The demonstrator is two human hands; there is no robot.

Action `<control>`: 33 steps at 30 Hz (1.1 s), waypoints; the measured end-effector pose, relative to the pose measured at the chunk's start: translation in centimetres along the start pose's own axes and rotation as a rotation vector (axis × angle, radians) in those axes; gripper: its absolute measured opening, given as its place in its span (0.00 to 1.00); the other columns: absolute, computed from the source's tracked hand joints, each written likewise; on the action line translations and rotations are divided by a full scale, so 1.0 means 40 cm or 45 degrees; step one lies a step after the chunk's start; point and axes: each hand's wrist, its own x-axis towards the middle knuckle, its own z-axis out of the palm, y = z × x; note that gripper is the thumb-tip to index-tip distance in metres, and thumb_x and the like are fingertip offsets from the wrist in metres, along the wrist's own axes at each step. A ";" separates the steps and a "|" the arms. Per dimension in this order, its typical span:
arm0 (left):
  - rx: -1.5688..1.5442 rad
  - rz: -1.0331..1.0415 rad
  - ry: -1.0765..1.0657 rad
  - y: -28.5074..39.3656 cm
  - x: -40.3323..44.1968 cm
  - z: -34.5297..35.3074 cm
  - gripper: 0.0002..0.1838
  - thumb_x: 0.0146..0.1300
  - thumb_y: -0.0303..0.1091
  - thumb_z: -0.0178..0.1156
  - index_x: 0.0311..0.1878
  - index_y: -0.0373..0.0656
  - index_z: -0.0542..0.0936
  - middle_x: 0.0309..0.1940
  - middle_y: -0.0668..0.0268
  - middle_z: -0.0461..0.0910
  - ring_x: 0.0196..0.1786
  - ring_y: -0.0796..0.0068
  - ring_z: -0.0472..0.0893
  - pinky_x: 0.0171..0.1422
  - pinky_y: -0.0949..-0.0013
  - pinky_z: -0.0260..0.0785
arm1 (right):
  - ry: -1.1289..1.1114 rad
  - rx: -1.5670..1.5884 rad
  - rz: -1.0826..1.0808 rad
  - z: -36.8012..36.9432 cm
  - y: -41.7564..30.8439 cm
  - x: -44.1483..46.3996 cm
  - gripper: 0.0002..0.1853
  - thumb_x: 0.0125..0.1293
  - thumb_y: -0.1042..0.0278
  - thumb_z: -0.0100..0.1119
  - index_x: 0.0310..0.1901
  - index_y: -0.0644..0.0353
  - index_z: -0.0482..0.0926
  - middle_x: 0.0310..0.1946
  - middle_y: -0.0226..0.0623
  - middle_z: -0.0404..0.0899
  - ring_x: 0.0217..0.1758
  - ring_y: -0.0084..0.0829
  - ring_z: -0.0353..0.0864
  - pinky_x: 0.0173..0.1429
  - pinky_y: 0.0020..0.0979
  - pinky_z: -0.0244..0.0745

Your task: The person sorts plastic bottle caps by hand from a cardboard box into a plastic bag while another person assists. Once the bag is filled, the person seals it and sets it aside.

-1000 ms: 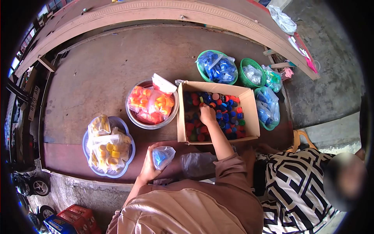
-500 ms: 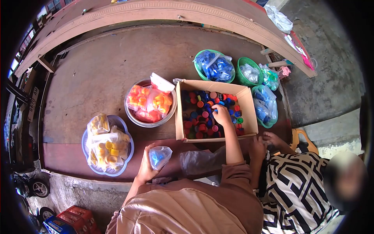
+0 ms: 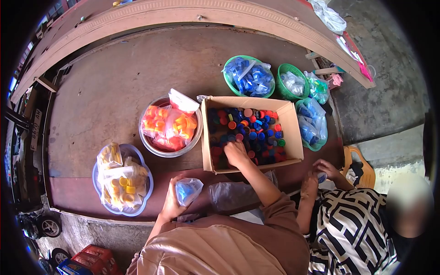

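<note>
My left hand [image 3: 172, 200] is wrapped round a small clear plastic bag [image 3: 189, 191] with light blue caps inside, held over the front edge of the table. Inside the cardboard box [image 3: 206, 137], my right hand [image 3: 236, 153] reaches down among loose bottle caps [image 3: 261, 136] in red, blue, orange and green. Its fingertips point down into the caps, and whatever they grip is hidden. An unfilled-looking clear plastic bag [image 3: 233, 195] lies on the table between my forearms, just in front of the box.
A metal bowl [image 3: 199, 137] with bagged orange and red caps and a lilac basin [image 3: 149, 188] with bagged yellow caps stand left. Green baskets [image 3: 283, 91] of bagged caps stand behind and right of the box. A co-worker [image 3: 350, 220] sits at right, hands near the table edge.
My right hand has moved from the box's middle to its front left part. My left hand still holds the small bag. The co-worker's hands have come up near the table edge.
</note>
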 end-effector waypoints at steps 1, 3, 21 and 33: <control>0.002 -0.006 0.003 -0.001 0.000 0.000 0.42 0.42 0.27 0.70 0.60 0.36 0.57 0.47 0.52 0.72 0.51 0.59 0.75 0.55 0.61 0.68 | 0.008 -0.022 -0.008 -0.006 -0.003 -0.002 0.04 0.39 0.75 0.60 0.22 0.60 0.81 0.27 0.41 0.79 0.36 0.40 0.80 0.42 0.39 0.73; 0.009 -0.004 0.011 0.008 0.006 -0.004 0.42 0.42 0.27 0.70 0.60 0.36 0.57 0.47 0.52 0.73 0.50 0.59 0.76 0.55 0.61 0.68 | 0.018 -0.088 0.002 -0.014 -0.012 -0.003 0.04 0.44 0.72 0.59 0.23 0.57 0.83 0.29 0.39 0.79 0.38 0.35 0.79 0.47 0.37 0.68; -0.029 0.042 -0.020 0.002 -0.001 -0.006 0.41 0.44 0.26 0.69 0.60 0.37 0.58 0.48 0.53 0.72 0.51 0.61 0.75 0.55 0.62 0.68 | 0.064 -0.238 0.008 -0.034 -0.013 -0.032 0.08 0.49 0.68 0.55 0.23 0.58 0.84 0.36 0.37 0.78 0.46 0.33 0.72 0.55 0.37 0.60; -0.013 0.067 0.020 0.011 -0.019 -0.013 0.41 0.42 0.24 0.70 0.60 0.37 0.58 0.49 0.51 0.69 0.51 0.55 0.74 0.54 0.59 0.68 | -0.213 -0.257 0.100 -0.032 0.031 -0.022 0.04 0.48 0.66 0.60 0.24 0.54 0.83 0.26 0.35 0.81 0.38 0.34 0.81 0.55 0.40 0.62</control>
